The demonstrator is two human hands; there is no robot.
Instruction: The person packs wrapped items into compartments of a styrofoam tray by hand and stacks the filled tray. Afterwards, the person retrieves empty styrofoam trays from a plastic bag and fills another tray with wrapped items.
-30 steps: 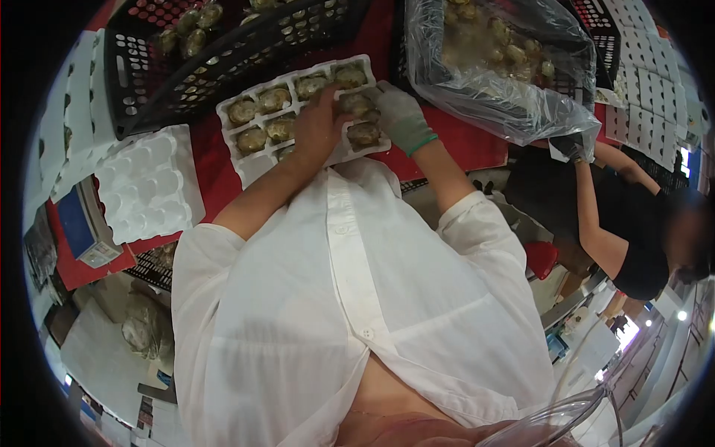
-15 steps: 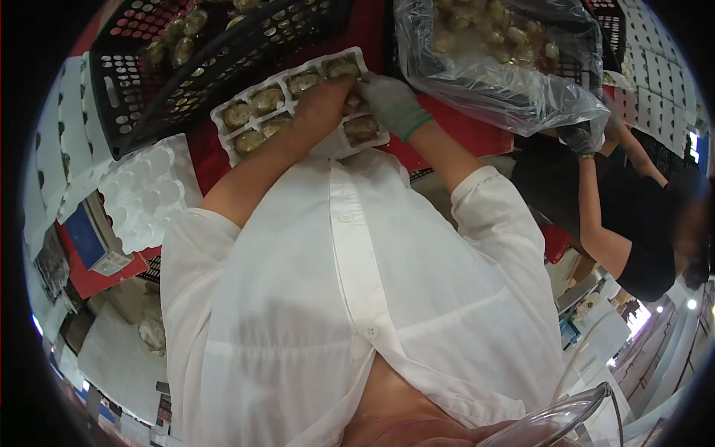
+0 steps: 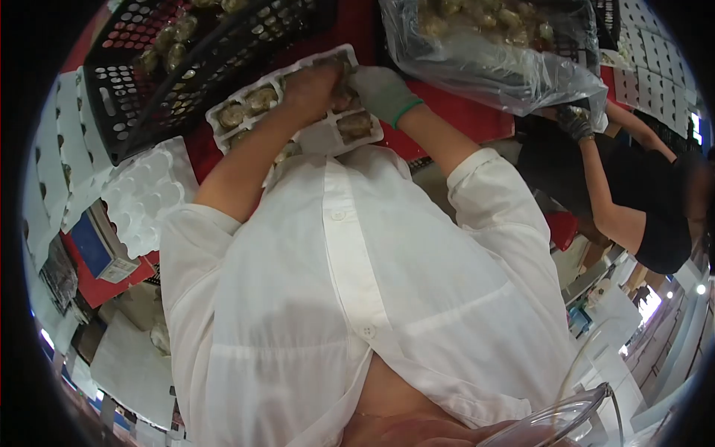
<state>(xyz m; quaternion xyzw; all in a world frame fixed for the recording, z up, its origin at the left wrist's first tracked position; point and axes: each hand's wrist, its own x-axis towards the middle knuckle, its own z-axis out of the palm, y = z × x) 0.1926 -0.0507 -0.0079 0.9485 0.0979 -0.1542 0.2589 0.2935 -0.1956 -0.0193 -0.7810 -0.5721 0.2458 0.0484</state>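
Note:
My bare left hand (image 3: 309, 93), a little blurred, reaches over the upper right cells of a white compartment tray (image 3: 316, 138). Its fingers are bent down, and whatever they grip is hidden. In a grey glove with a green cuff, my right hand (image 3: 381, 93) curls at the tray's right edge, close to the left fingertips; the glove hides what it holds. Glossy brown-green, egg-sized oval pieces (image 3: 261, 99) fill several cells. One such piece (image 3: 354, 125) lies in the cell nearest my right wrist.
A black perforated crate (image 3: 138, 112) with more oval pieces stands at the upper left. Another crate, lined with clear plastic (image 3: 477, 82), holds more at the upper right. Dimpled white trays (image 3: 145, 194) are at the left. A co-worker's gloved hand (image 3: 575, 123) touches the plastic.
The tray and both hands appear slightly further left in view. My left hand has shifted up and left over the cells. The co-worker's gloved hand has moved slightly left and up.

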